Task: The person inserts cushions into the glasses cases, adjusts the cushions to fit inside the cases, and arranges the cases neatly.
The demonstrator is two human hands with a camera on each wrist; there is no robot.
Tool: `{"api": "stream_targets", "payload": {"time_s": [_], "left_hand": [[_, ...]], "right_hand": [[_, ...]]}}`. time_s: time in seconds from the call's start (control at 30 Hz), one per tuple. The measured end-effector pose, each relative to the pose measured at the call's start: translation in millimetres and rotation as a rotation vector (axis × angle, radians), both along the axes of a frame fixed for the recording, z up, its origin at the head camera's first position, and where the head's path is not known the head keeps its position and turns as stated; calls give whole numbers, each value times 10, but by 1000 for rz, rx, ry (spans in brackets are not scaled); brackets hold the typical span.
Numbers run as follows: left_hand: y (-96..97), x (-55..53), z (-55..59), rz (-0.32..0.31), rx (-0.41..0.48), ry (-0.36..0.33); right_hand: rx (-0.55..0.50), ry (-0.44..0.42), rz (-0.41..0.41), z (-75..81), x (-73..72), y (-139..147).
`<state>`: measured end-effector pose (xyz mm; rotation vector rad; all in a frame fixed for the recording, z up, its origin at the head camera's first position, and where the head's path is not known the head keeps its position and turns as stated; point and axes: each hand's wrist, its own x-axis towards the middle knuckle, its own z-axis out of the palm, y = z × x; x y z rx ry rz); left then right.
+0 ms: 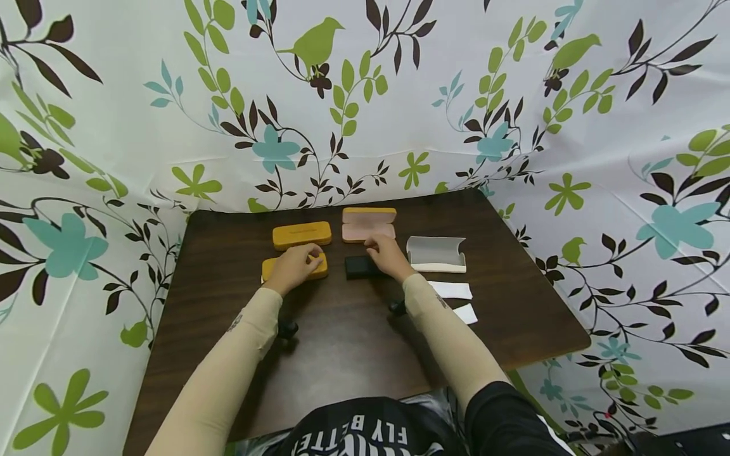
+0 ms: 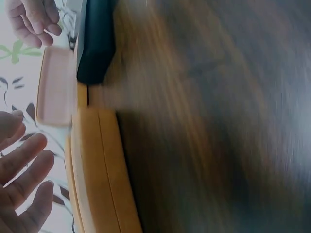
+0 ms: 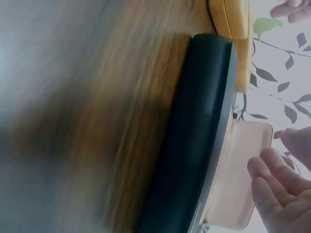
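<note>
One pink-lined yellow case (image 1: 369,216) is open just past the right fingertips, lid up, & afaict there's nothing in it. The other two yellow ones are closed: the front yellow case (image 1: 320,268) is right under the left fingers, the rear yellow case (image 1: 302,235) a bit beyond them. Dark case (image 1: 358,268) looks closed too, on the near side of the right fingers. Then there's a grey-and-white case (image 1: 436,254), open afaict, off to the right of those same fingers, w/ the upper white piece (image 1: 453,290) and lower white piece (image 1: 466,313) lying nearer the person.

So imo things are abt partway: two cases open, three not, all of them on the table (image 1: 336,373) and none picked up rn. Can't tell what's inside the closed ones, or if the white pieces go w/ any of them.

Pose-wise, both arms reach fwd, sleeves down to the wrists. Left hand (image 1: 293,270) hovers over its case, fingers loosely bent & spread, grasping nothing. Right hand (image 1: 390,256) is pretty much the same: fingers relaxed w/ a gap to the thumb, no grip on anything, above the dark case. Whether a fingertip brushes the pink-lined one, can't tell tbh.
</note>
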<state>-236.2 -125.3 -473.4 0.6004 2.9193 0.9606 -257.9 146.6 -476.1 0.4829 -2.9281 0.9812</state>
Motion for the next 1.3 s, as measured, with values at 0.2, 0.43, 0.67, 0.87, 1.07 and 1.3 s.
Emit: {"api": "stream_targets", "payload": {"time_s": [0.2,0.43,0.67,0.87,1.07,1.3], "left_hand": [[266,6,-20,-31,-39,-16],[673,75,-72,-124,-117,44],[1140,141,-67,-193,-142,51],[1504,191,-87,-231,-213,71],[1801,198,-95,-258,-293,77],[2021,204,-191,-270,-356,122]], "right_hand": [[27,-78,-22,3,57,292],[30,-149,-49,-6,231,762],[46,-170,-72,12,366,1197],[133,-241,-109,-94,469,1520],[191,-228,-181,-230,512,1747],[219,-197,-269,-310,570,1838]]}}
